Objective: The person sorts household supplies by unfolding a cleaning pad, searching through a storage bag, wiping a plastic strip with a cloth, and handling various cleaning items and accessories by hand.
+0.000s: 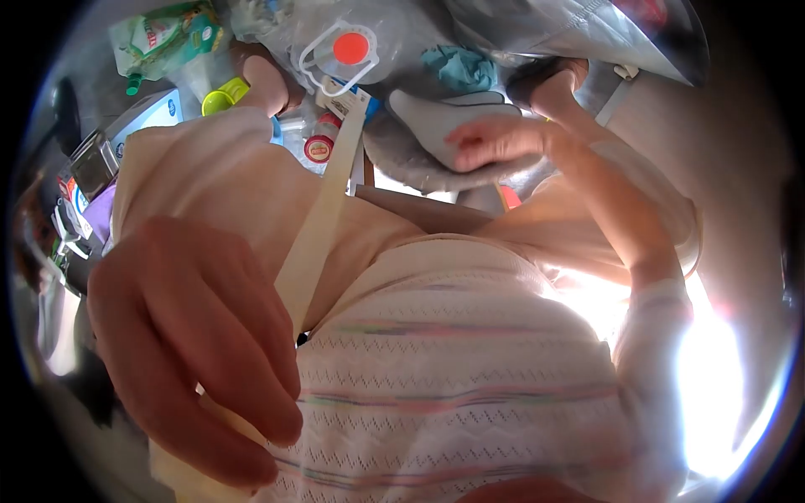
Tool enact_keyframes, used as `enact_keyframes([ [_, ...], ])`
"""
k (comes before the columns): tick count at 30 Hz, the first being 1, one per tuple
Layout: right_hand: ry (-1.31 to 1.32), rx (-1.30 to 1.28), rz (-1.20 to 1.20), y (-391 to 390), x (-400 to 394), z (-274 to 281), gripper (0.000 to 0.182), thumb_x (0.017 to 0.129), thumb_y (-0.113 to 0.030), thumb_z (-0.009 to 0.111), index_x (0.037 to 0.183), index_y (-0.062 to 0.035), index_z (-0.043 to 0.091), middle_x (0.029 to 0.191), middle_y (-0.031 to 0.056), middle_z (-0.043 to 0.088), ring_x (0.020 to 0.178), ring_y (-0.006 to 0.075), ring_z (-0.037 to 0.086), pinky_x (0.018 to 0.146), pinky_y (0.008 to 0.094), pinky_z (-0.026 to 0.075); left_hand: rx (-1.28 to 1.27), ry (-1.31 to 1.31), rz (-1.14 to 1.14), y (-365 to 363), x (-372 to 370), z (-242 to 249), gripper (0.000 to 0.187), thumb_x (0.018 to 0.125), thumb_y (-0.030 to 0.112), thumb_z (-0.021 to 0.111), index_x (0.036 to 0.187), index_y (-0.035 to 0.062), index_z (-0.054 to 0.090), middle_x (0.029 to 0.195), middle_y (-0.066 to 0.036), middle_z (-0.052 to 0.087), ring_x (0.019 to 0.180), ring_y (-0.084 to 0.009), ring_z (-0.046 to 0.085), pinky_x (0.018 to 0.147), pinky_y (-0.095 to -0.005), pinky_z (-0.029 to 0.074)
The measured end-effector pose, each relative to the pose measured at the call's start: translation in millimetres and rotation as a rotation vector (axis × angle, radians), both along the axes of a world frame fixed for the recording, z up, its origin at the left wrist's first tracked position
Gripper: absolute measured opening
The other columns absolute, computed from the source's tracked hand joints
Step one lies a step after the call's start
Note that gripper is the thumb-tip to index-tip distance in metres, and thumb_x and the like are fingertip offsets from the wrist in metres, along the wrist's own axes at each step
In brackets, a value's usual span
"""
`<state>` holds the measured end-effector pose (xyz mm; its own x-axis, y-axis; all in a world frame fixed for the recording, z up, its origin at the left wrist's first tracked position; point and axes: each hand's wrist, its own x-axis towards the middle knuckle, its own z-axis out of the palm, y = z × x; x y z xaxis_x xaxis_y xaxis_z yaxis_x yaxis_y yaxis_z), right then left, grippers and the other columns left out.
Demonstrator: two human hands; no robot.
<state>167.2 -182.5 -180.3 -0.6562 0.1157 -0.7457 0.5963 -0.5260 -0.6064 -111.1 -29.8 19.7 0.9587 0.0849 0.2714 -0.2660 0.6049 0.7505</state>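
Close to the camera, my left hand (193,344) fills the lower left with its fingers curled together; what it pinches is hidden. A long pale strip (323,222) runs from its edge up between my legs towards a small printed tag (344,102). My right hand (495,142) is over a flat grey rounded piece (419,117), its fingers blurred by motion. Whether it grips the piece cannot be made out. Beneath lies a grey, round-edged object (390,159).
A green-and-white pouch (159,40), a yellow-green cup (225,96) and a red-lidded jar (319,148) are at the upper left. Clear plastic bags, a teal crumpled cloth (459,67) and a silvery bag (587,29) lie across the top. Boxes stand at far left.
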Motion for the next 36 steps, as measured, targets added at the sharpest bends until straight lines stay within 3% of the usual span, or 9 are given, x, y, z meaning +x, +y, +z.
enact_keyframes([
  [2, -0.175, -0.387, -0.299, 30, 3, -6, 0.08, 0.077, -0.058, 0.053, 0.132, -0.0054, 0.031, 0.111, 0.015, 0.053, 0.098, 0.0201, 0.056, 0.08, 0.0355, 0.046, -0.008, 0.018, 0.015, 1, -1, -1, 0.02, 0.071, 0.017, 0.073, 0.088, 0.011, 0.066, 0.09, -0.007, 0.064, 0.071, -0.011, 0.062, 0.061, -0.0192, 0.053],
  [7, -0.808, 0.61, 0.15, 13, -7, -125, 0.048, 0.083, -0.04, 0.052, 0.114, -0.0031, 0.047, 0.103, 0.019, 0.059, 0.097, 0.0273, 0.058, 0.08, 0.0386, 0.047, -0.046, 0.059, 0.111, 6, -1, -10, 0.021, 0.07, 0.018, 0.074, 0.088, 0.0121, 0.065, 0.089, -0.008, 0.063, 0.073, -0.0127, 0.063, 0.062, -0.0201, 0.053],
  [12, -0.761, 0.659, 0.129, 17, -2, -163, 0.022, 0.08, -0.025, 0.051, 0.092, -0.0098, 0.061, 0.102, 0.0112, 0.06, 0.098, 0.0294, 0.056, 0.082, 0.039, 0.045, -0.141, 0.099, 0.287, 7, -7, -16, 0.024, 0.07, 0.018, 0.074, 0.091, 0.0108, 0.063, 0.09, -0.014, 0.057, 0.07, -0.021, 0.062, 0.06, -0.0233, 0.054],
  [18, -0.568, 0.889, -0.076, 34, 14, -73, 0.027, 0.076, -0.028, 0.055, 0.091, -0.0054, 0.06, 0.092, 0.0138, 0.06, 0.091, 0.0322, 0.055, 0.08, 0.0393, 0.044, -0.032, 0.359, 0.746, -21, -7, -8, 0.018, 0.081, 0.016, 0.061, 0.093, 0.0032, 0.055, 0.081, -0.013, 0.05, 0.058, -0.0181, 0.053, 0.05, -0.0244, 0.047],
  [24, -0.081, 0.5, -1.01, 60, 37, 76, 0.021, 0.08, -0.019, 0.058, 0.095, -0.0048, 0.063, 0.082, 0.0009, 0.064, 0.078, 0.009, 0.058, 0.069, 0.0238, 0.045, 0.0, 0.655, 0.983, -48, 13, 14, 0.018, 0.086, 0.013, 0.051, 0.097, -0.0007, 0.055, 0.082, -0.011, 0.053, 0.06, -0.018, 0.053, 0.054, -0.0295, 0.045],
  [28, 0.271, 0.329, -1.376, 53, 36, 141, 0.017, 0.082, -0.012, 0.057, 0.095, -0.0014, 0.062, 0.08, 0.0048, 0.064, 0.068, 0.0112, 0.061, 0.062, 0.0237, 0.052, -0.002, 0.615, 0.907, -50, 14, 4, 0.02, 0.086, 0.016, 0.054, 0.095, -0.0015, 0.058, 0.079, -0.007, 0.059, 0.064, -0.0162, 0.058, 0.055, -0.0284, 0.046],
  [31, 0.466, 0.381, -1.301, 44, 0, 182, 0.022, 0.085, -0.011, 0.054, 0.104, -0.0012, 0.057, 0.094, 0.0071, 0.062, 0.087, 0.0161, 0.06, 0.08, 0.0292, 0.049, 0.006, 0.6, 0.902, -53, 19, 3, 0.023, 0.085, 0.02, 0.057, 0.092, -0.0013, 0.06, 0.075, -0.005, 0.06, 0.063, -0.0123, 0.058, 0.056, -0.0256, 0.047],
  [32, 0.504, 0.444, -1.321, 41, -30, 200, 0.02, 0.083, -0.009, 0.056, 0.101, 0.0014, 0.058, 0.085, 0.0088, 0.064, 0.073, 0.0171, 0.063, 0.063, 0.027, 0.054, 0.011, 0.59, 0.941, -54, 21, 2, 0.023, 0.085, 0.021, 0.058, 0.092, -0.001, 0.06, 0.074, -0.005, 0.06, 0.063, -0.0116, 0.058, 0.057, -0.0247, 0.047],
  [36, 0.695, 0.48, -0.997, 42, -76, 216, 0.03, 0.083, -0.008, 0.056, 0.11, 0.0036, 0.051, 0.092, 0.0134, 0.062, 0.082, 0.0233, 0.063, 0.07, 0.0254, 0.051, 0.118, 0.597, 1.109, -60, 28, -2, 0.024, 0.084, 0.022, 0.058, 0.093, 0.0, 0.061, 0.072, -0.002, 0.06, 0.063, -0.0063, 0.054, 0.056, -0.0197, 0.043],
])
